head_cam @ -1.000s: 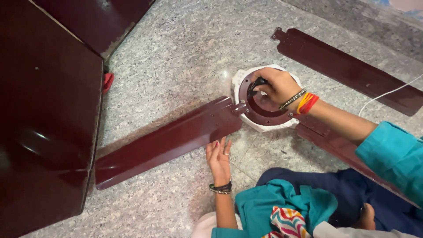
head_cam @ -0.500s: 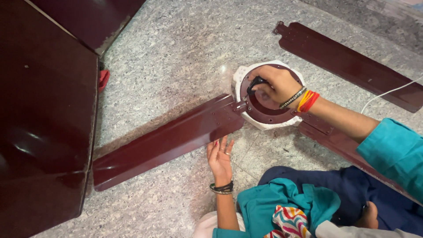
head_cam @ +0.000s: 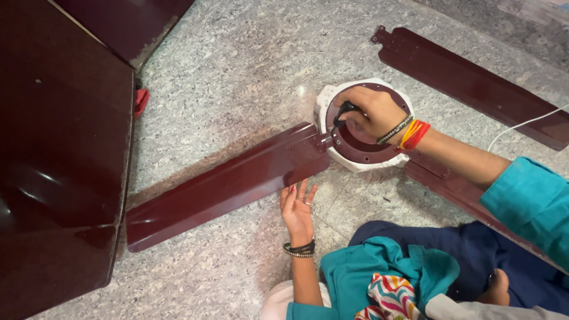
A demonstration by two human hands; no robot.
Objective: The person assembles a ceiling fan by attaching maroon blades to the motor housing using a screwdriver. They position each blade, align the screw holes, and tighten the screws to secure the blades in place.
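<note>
The right hand (head_cam: 373, 112) is curled over the fan motor housing (head_cam: 361, 151), its fingers closed around a small dark tool (head_cam: 344, 111) whose tip points down toward the spot where a blade meets the ring. Beaded and red-and-yellow bangles (head_cam: 409, 133) sit on that wrist, and a teal sleeve (head_cam: 530, 201) covers the forearm further back. The left hand (head_cam: 298, 208) lies flat on the floor (head_cam: 237, 71), palm down with fingers spread and empty, its fingertips just at the lower edge of the attached fan blade (head_cam: 225, 186). A dark beaded bracelet (head_cam: 299, 249) circles that wrist.

The housing is round, with a dark maroon ring on top and a white rim beneath, and it rests on the speckled grey stone floor. The long maroon blade runs from its left side down toward the lower left. A second blade (head_cam: 468, 195) leaves the housing on the right and passes under the right forearm toward the lower right. A third, loose blade (head_cam: 468, 77) lies apart on the floor at the upper right, with a thin white cable (head_cam: 521, 125) running just below its far end.

Glossy dark maroon furniture panels (head_cam: 59, 148) fill the left side of the view, and a small red object (head_cam: 141, 101) shows beside them. The person's blue and teal clothing (head_cam: 409, 266) bunches at the bottom right.
</note>
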